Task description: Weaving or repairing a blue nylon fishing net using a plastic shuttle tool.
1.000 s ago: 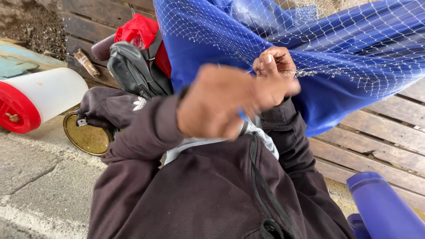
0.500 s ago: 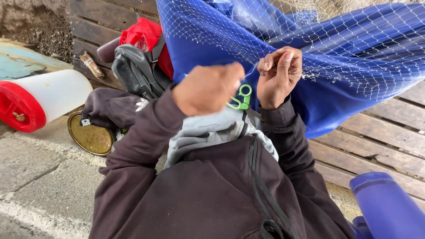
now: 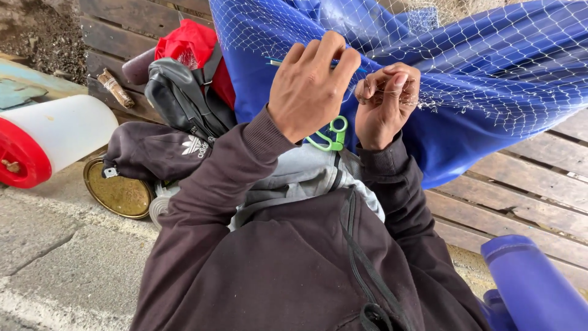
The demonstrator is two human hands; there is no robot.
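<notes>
Left hand [image 3: 312, 92] raised, fingers curled, grip closed on green-handled scissors [image 3: 329, 136]; handle loops hang below palm, blades hidden behind hand. Right hand [image 3: 384, 104] just right of it, fingertips pinching strand of white net [image 3: 490, 67]. Net draped over blue tarp [image 3: 465, 141], far side, spreading right. Hands near each other, not touching. Left of the hands: black bag [image 3: 180, 101], red cloth [image 3: 193, 43], white drum with red lid [image 3: 49, 138], brass round tray [image 3: 119, 190] on floor. Wooden slats [image 3: 527, 196] at right.

Weathered wooden planks [image 3: 527, 184], cracked concrete floor [image 3: 55, 257], daylight
</notes>
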